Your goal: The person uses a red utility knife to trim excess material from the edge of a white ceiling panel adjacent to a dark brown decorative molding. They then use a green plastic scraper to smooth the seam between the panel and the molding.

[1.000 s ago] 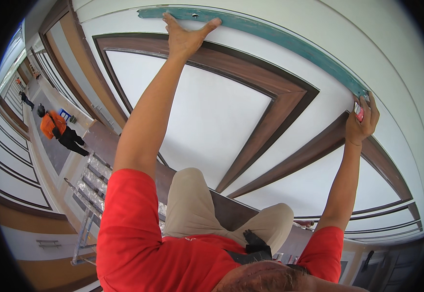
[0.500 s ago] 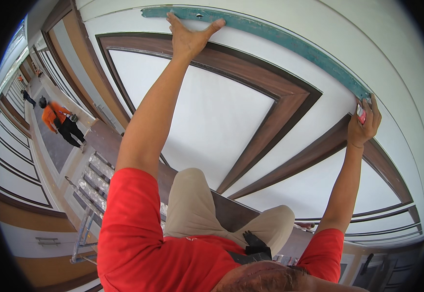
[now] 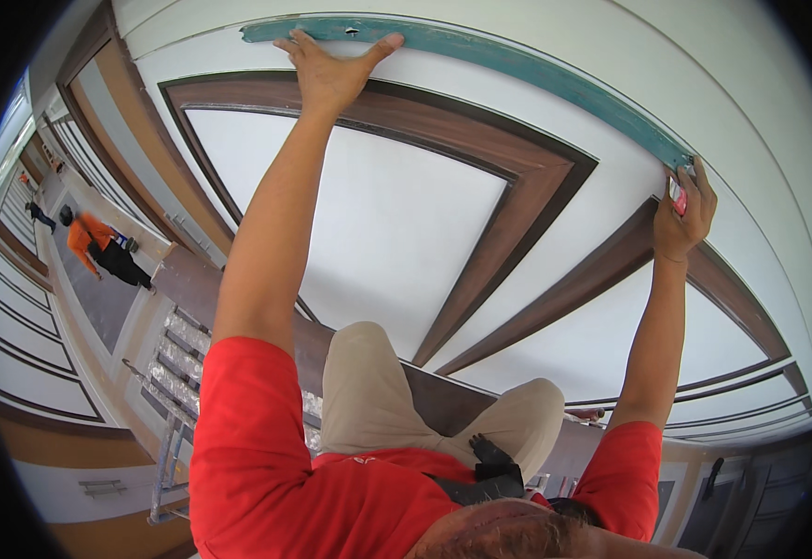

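A long green straight bar [image 3: 536,76], scuffed and with a small slot near its left end, lies against the pale wall above the dark wooden mouldings. At its left part, my left hand [image 3: 327,82] holds it with thumb and fingers spread wide along the lower edge. My right hand [image 3: 689,212] is raised at the bar's right end, its fingertips touching that end. Inside its curled fingers is a small red-and-white thing [image 3: 678,197], mostly covered, whose kind I cannot make out.
Brown mouldings [image 3: 545,177] frame white wall panels [image 3: 368,205]. Below at left stands a metal scaffold or ladder frame [image 3: 168,438] beside plastic-wrapped slats [image 3: 180,347]. A person in an orange top [image 3: 98,242] is in the corridor, with another person [image 3: 40,216] farther off.
The bar and both my hands sit slightly farther left and higher in view, while the whole wall has shifted too. The orange-topped person has changed stance in the corridor.
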A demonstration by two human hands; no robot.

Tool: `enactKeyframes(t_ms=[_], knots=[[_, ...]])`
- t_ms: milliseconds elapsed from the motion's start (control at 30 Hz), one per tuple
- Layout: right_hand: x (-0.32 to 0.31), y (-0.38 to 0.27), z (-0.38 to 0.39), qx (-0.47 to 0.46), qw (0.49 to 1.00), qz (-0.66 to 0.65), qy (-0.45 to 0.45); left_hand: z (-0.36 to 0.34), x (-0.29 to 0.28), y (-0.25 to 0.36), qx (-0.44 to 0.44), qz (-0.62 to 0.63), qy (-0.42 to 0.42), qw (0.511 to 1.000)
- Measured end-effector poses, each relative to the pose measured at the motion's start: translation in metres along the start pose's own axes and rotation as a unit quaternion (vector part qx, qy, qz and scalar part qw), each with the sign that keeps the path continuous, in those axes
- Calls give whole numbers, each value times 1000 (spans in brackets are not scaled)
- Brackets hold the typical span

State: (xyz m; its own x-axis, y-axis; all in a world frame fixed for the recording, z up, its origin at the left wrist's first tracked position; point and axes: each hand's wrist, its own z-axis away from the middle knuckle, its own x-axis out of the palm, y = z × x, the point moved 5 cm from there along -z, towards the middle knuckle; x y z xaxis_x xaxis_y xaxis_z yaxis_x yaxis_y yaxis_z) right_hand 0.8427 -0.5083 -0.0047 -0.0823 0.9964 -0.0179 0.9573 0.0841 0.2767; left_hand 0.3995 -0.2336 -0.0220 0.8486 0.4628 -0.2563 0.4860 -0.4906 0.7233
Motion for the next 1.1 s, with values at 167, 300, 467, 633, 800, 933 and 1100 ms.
enactKeyframes(t_ms=[167, 300, 467, 633, 800, 933, 1100], knots=[[0, 5, 1, 1, 1000, 4, -19, -5, -1, 5, 23, -39, -4, 999], [-1, 4, -2, -2, 1000, 15, -26, -5, 4, 8, 22, -27, -18, 999], [2, 7, 2, 5, 999, 20, -24, -5, 8, 7, 21, -37, -38, 998], [1, 8, 3, 6, 999, 37, -28, -1, 7, 12, 13, -6, -36, 999], [0, 6, 2, 5, 999, 35, -23, -2, 10, 10, 9, -28, -46, 998], [0, 7, 3, -5, 999, 42, -19, -1, 8, 11, 10, -34, -42, 998], [1, 8, 3, -18, 999, 46, -9, 0, 8, 12, 3, -34, -52, 998]])
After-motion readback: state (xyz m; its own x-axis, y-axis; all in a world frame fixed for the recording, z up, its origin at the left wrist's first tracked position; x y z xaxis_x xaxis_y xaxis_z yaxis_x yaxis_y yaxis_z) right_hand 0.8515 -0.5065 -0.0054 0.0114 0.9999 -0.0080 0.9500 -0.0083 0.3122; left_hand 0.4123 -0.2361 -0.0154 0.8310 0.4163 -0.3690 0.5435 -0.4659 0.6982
